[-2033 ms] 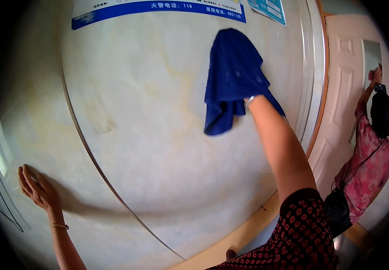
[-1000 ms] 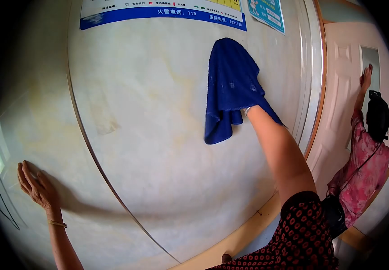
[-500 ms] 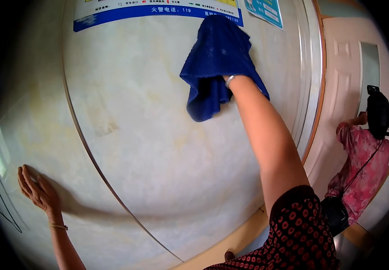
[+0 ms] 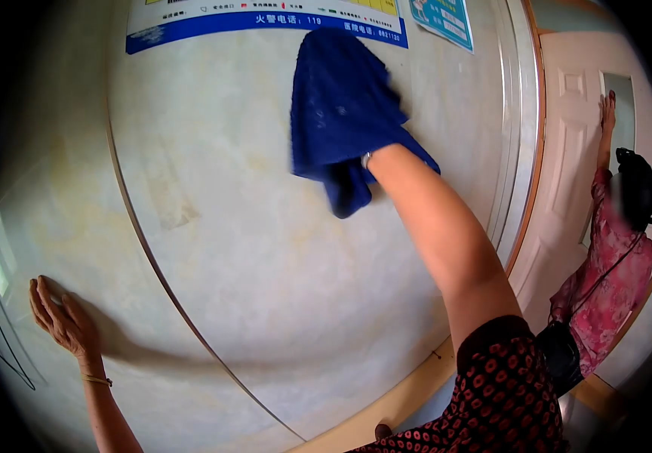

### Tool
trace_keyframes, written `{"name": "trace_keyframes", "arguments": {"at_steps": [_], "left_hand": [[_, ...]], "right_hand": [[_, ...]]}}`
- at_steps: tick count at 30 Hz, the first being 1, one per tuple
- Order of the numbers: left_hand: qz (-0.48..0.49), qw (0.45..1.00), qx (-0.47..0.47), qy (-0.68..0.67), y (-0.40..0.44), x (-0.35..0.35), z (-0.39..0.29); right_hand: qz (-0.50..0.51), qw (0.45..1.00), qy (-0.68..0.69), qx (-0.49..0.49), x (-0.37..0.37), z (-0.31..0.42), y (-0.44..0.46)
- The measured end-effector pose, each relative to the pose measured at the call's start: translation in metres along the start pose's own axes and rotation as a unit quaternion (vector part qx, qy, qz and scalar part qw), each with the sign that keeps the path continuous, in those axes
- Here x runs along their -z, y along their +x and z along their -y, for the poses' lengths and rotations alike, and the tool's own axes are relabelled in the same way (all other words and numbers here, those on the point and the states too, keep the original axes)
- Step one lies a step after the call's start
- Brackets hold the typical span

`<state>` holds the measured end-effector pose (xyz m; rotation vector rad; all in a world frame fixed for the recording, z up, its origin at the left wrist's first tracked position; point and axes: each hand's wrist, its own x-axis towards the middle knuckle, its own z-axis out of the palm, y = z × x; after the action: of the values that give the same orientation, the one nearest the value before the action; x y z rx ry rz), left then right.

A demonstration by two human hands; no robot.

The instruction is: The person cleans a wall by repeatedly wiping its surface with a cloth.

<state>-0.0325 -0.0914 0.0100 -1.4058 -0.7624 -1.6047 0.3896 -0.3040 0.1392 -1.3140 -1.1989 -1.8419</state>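
Observation:
A dark blue cloth (image 4: 341,113) drapes over my right hand (image 4: 377,156) against the marbled wall panel (image 4: 266,249), just below the blue-edged poster (image 4: 213,32). My right fingers are hidden beneath it; only the wrist with a silver band shows. The cloth's lower edge hangs in loose folds. At the lower left, my left hand (image 4: 63,317) rests on the wall, holding nothing, its fingers stretched out. A thin bracelet (image 4: 98,380) circles that wrist.
To the right, another person in a pink patterned top (image 4: 605,287) reaches a hand up to a pale door (image 4: 571,98) with a narrow glass pane. A metal seam (image 4: 145,241) runs down the wall. A second, teal poster (image 4: 447,24) hangs at the upper right.
My right hand and the cloth have shifted left and slightly down across the wall. My left hand stays put. The other person's arm has risen along the door.

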Motion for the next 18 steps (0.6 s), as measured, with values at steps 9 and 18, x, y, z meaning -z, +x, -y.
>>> {"name": "trace_keyframes", "arguments": {"at_steps": [9,18], "left_hand": [[-0.001,1.000,0.007,-0.020,0.000,0.001,0.002],[-0.009,1.000,0.011,-0.005,0.002,0.003,0.000]], "right_hand": [[0.012,0.998,0.026,-0.065,-0.007,-0.022,-0.017],[0.005,0.996,0.034,-0.078,-0.008,-0.045,-0.014]]}}
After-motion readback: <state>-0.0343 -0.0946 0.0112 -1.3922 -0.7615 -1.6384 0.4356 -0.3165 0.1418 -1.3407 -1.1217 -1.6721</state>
